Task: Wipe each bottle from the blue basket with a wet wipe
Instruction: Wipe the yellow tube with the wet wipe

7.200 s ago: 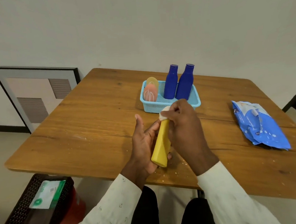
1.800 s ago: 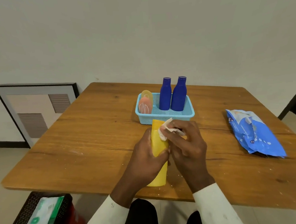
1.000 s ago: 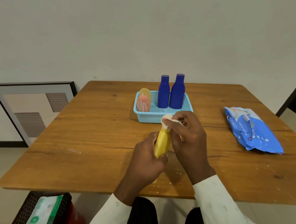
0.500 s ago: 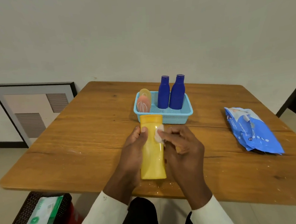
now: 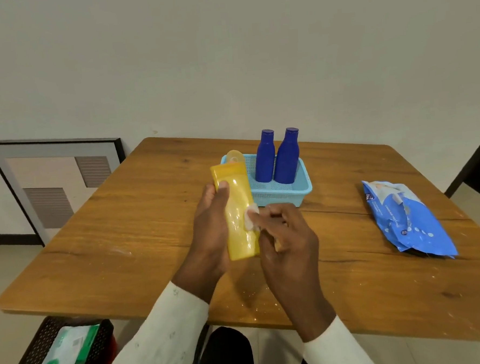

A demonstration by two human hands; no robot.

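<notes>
Gripped in my left hand (image 5: 212, 225), the yellow bottle (image 5: 236, 210) stands over the worktop (image 5: 128, 216), its long axis pointing away toward the blue basket (image 5: 301, 190). Right hand (image 5: 286, 241) pinches the wet wipe (image 5: 251, 219) against its right flank, nearer the base. Two blue bottles (image 5: 275, 158) wait upright in the basket.

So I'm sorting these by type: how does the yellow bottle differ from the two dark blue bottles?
The yellow bottle is out of the blue basket, gripped by the left hand while the right hand presses a wet wipe on it; the dark blue bottles stand untouched in the basket. The yellow one is flat and wide; the blue ones are round with narrow necks. All are capped.
</notes>
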